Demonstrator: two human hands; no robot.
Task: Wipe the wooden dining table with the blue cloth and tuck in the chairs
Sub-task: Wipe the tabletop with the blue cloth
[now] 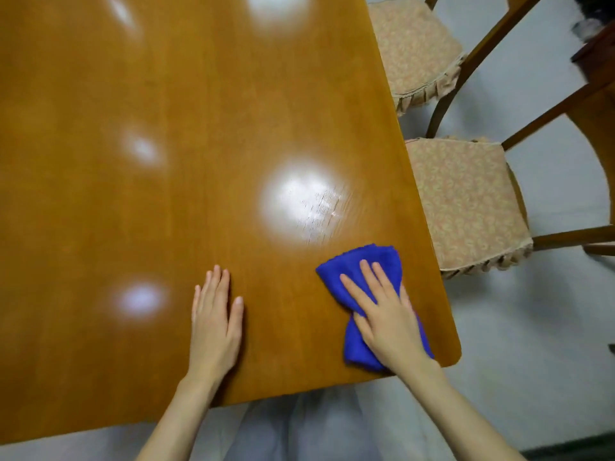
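The right hand [382, 311] lies flat on the cloth [352, 264], with its fingers straight and a little spread, and it presses the cloth down on the worktop [166, 161] without curling round it. The cloth is bunched under the palm, near the front right corner of the worktop and close to the right edge. The left hand [216, 321] also lies flat on the bare wood with fingers straight and together, beside the front edge, well apart from the cloth; I think it only gives support. In the bright spot just beyond the cloth some thin streaks show, so this part was probably wiped already, but I cannot tell how much of the big surface is done, because the rest looks the same everywhere. I judge that the wiping is in the middle and not finished. Both chairs, the near chair [466, 201] and the far chair [412, 51], stand at the right side with nearly the whole seat showing outside the edge, so tucking them in is not yet done.
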